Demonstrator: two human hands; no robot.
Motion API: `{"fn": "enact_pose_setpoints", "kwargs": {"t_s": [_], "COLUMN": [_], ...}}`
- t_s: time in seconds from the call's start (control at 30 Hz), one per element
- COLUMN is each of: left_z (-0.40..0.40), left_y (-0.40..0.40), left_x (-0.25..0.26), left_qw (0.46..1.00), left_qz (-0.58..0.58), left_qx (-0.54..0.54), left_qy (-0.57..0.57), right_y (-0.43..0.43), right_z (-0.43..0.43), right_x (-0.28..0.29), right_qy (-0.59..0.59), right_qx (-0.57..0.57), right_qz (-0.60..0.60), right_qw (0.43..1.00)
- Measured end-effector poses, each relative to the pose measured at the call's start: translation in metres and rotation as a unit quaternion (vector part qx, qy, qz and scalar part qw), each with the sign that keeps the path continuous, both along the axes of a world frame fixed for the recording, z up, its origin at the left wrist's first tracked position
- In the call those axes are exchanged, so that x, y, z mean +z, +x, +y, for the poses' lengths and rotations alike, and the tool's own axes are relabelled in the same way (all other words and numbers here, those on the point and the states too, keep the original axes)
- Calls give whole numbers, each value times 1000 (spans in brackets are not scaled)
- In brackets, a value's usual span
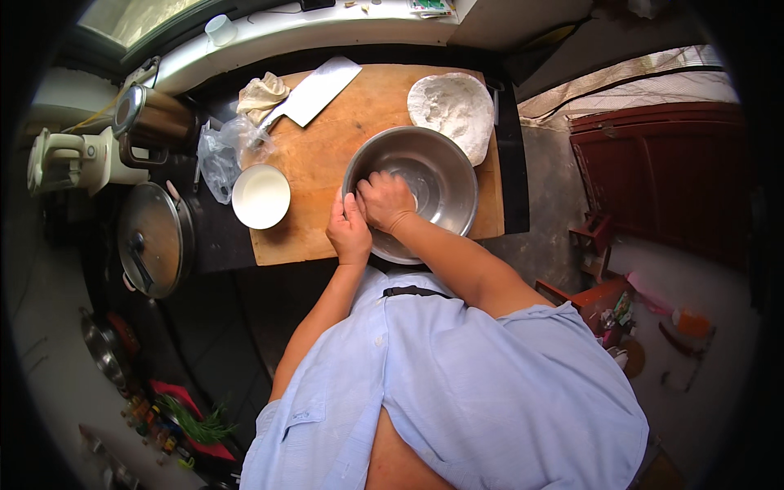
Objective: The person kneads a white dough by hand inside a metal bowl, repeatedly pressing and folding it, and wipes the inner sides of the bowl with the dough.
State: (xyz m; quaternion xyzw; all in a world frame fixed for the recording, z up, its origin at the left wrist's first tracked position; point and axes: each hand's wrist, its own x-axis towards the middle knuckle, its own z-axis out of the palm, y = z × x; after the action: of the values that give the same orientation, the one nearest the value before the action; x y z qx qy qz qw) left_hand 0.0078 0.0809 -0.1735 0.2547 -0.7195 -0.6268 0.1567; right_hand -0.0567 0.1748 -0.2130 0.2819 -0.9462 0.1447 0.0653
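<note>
A deep stainless-steel bowl (pixel 453 177) sits on the right part of a wooden board (pixel 318 177), near its front edge. My left hand (pixel 350 231) grips the bowl's left rim, thumb up along the outer wall. Reaching inside the bowl, my right hand (pixel 387 199) has its fingers curled down near the left inner wall. A small whitish patch shows beside that wrist; what lies under the palm is hidden. Behind the bowl, to the right, rests a shallow vessel of white flour (pixel 450 107). A white bowl (pixel 261 196) stands at the board's left edge.
A cleaver (pixel 321 92) lies at the back of the board beside a crumpled cloth (pixel 262 97) and a clear plastic bag (pixel 222 156). Leftward stand a lidded pan (pixel 153 239), a brown pot (pixel 156 122) and a cream-coloured appliance (pixel 92 159). A plastic cup (pixel 220 30) is on the sill.
</note>
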Motion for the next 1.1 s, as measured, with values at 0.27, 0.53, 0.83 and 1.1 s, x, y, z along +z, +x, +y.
{"fn": "enact_pose_setpoints", "kwargs": {"t_s": [0.27,0.53,0.83,1.1], "left_z": [-7,-1,-5,-9], "left_y": [0,-4,-1,-2], "left_x": [-8,-5,-4,-9], "left_qw": [999,1000,999,999], "left_qz": [1,-5,30,34], "left_qx": [11,2,-16,-15], "left_qy": [-44,0,-10,-36], "right_y": [-36,2,-22,-13], "right_z": [36,50,32,11], "right_x": [12,17,-1,6], "right_qy": [-192,-49,-8,-58], "right_qx": [-331,-299,-266,-18], "right_qz": [-180,-151,-121,-172], "right_qw": [906,941,956,983]}}
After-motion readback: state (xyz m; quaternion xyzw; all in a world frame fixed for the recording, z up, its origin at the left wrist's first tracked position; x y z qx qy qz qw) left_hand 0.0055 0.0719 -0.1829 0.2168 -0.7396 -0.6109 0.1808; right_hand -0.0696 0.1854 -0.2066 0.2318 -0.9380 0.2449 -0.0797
